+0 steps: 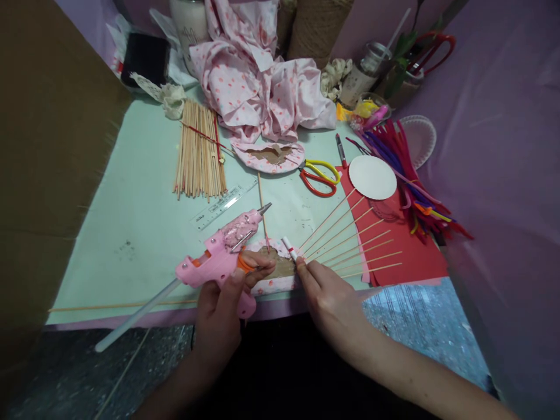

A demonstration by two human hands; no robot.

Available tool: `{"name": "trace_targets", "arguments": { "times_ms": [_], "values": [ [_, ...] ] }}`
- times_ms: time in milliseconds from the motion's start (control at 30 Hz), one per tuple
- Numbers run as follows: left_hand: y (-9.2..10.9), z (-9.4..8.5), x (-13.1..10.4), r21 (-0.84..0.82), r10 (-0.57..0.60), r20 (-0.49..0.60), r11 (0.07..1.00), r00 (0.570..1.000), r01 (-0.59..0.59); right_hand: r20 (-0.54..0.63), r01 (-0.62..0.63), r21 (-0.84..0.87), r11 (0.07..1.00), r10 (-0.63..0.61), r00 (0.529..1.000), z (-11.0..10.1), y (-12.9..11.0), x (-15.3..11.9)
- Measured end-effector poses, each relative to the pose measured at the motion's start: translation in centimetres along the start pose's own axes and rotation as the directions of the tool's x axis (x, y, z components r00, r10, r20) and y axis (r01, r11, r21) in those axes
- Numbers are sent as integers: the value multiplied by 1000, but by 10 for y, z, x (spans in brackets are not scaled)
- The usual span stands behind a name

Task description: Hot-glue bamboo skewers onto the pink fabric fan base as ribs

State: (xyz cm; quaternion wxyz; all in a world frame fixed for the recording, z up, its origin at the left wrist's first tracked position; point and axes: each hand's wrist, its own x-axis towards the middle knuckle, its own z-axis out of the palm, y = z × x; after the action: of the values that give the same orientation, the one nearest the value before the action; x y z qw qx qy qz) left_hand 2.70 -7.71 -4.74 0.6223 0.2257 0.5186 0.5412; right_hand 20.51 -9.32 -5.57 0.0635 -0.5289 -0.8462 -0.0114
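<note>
My left hand is wrapped round the handle of a pink glue gun, with fingers by its orange trigger. A long pale glue stick sticks out of its back, and the nozzle points up and right. In my right hand, thumb and fingers pinch a white, pen-like stick with a red band. Both hands are over a cardboard piece edged in pink dotted cloth, at the table's front edge. Several thin wooden sticks fan out rightward from beside it; my right hand hides their near ends.
Further back lie a bundle of wooden sticks, a ruler, a cloth-covered oval and scissors. A white disc and red sheets are on the right, near pipe cleaners. Crumpled pink fabric stands behind.
</note>
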Motion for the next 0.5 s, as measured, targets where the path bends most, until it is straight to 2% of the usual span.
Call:
{"name": "trace_targets", "arguments": {
  "times_ms": [167, 333, 500],
  "values": [
    [-6, -5, -2, 1, -30, -100, 1000, 995, 31, 53, -86, 114, 990, 81, 995, -3, 2, 1],
    [-5, 1, 0, -12, -20, -34, 1000, 999, 19, -2, -160, 138, 977, 162, 987, -1, 2, 4],
    [-7, 5, 3, -36, 6, -25, 999, 1000, -7, -40, -196, 153, 968, 205, 978, -1, 1, 6]
  ]
}}
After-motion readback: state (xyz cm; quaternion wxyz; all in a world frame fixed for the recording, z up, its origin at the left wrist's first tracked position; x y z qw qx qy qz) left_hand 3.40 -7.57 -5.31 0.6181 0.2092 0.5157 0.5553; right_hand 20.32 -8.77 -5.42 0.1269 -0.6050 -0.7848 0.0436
